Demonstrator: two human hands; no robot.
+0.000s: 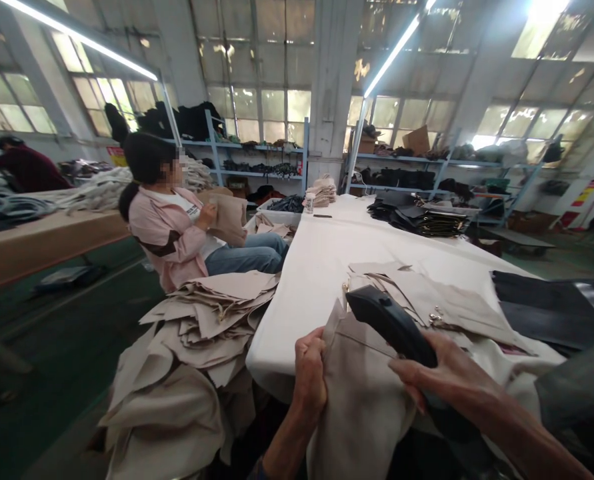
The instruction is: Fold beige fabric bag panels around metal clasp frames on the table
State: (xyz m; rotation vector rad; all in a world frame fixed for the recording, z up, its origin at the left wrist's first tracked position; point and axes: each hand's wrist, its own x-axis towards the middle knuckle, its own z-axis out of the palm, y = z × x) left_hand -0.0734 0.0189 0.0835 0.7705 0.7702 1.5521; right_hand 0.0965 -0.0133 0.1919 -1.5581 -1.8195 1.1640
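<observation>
My left hand point(309, 373) is closed around the left edge of a beige fabric piece point(361, 393), which hangs over my lap at the table's near edge. My right hand point(441, 373) grips a black handheld power tool point(389, 320) with a thick curved body. Its blunt head is above the upper edge of the fabric; whether they touch I cannot tell. The tool's exact kind does not show. Just beyond, more beige pieces point(447, 300) with small metal fittings lie on the white-covered table point(317, 267).
A tall heap of beige pieces point(217, 320) stands to my left. Beyond it a seated co-worker point(167, 220) holds a beige piece. Black pieces point(541, 307) lie at the right, with a dark stack point(421, 217) farther back. Loaded blue shelves point(257, 157) line the wall.
</observation>
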